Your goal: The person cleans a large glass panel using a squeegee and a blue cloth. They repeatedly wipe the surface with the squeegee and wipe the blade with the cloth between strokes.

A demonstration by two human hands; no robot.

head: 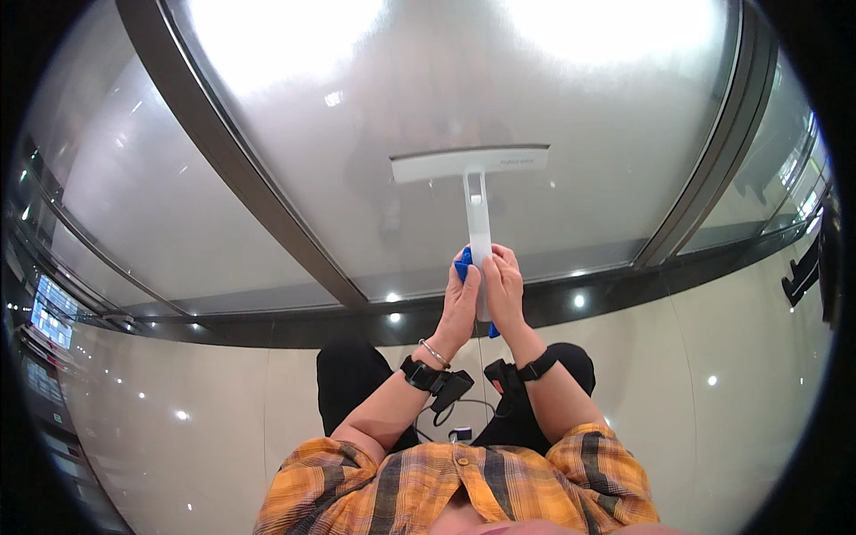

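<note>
A white window squeegee [479,214] points away from me in front of a large glass panel [428,241], its wide blade level and its handle towards me. Both of my hands close around the handle. My left hand [459,304] lies along the handle's left side, with a blue cloth [463,265] showing between its fingers. On the other side, my right hand [505,287] presses its fingers along the handle. A bit of blue cloth also shows below the handle's end. Whether the blade touches the glass I cannot tell.
Dark metal frame posts [267,200] stand left and right of the panel, above a dark base strip [301,331]. My knees are close to this strip on the glossy tiled floor [200,381]. A person's dark shoes [796,281] show at the far right. Black wrist straps with cables cross my lap.
</note>
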